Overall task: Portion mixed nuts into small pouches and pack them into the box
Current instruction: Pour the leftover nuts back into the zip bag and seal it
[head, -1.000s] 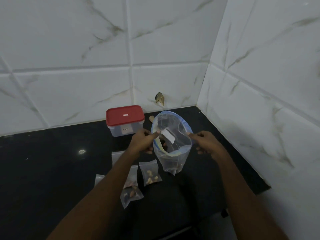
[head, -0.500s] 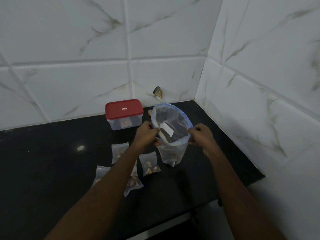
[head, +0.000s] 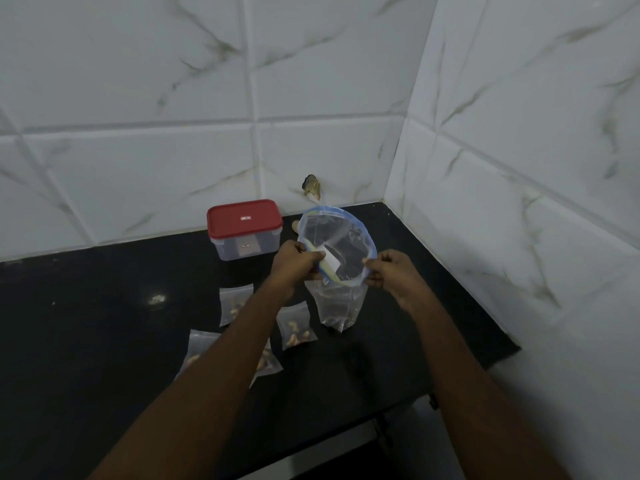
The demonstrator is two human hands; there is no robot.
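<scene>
Where my forearms cross the bench [head: 104, 323]: four small pouches [head: 296, 327] lie flat with pale nuts in them. The nearest two are partly under my left arm, which covered more of the far-left one a second ago.
Left hand [head: 294, 261]: fingers curled, pinching the big bag [head: 341, 303] at the left side of its rim, the same grip as before.
Right hand [head: 388, 271]: thumb and fingers pinching the right side of that rim, also unchanged.
Big bag: clear, blue-edged, upright between my hands, just beyond the pouches. The near edge of its mouth sags less than a second ago. A white label [head: 329, 258] shows inside, near my left hand. Whether its bottom touches the bench I cannot tell.
Box [head: 244, 230]: red lid on, past my left hand, apart from the bag, close to the wall [head: 138, 161].
Wall: white marbled tiles, with a dark chipped spot [head: 311, 185] above the bag's far rim.
</scene>
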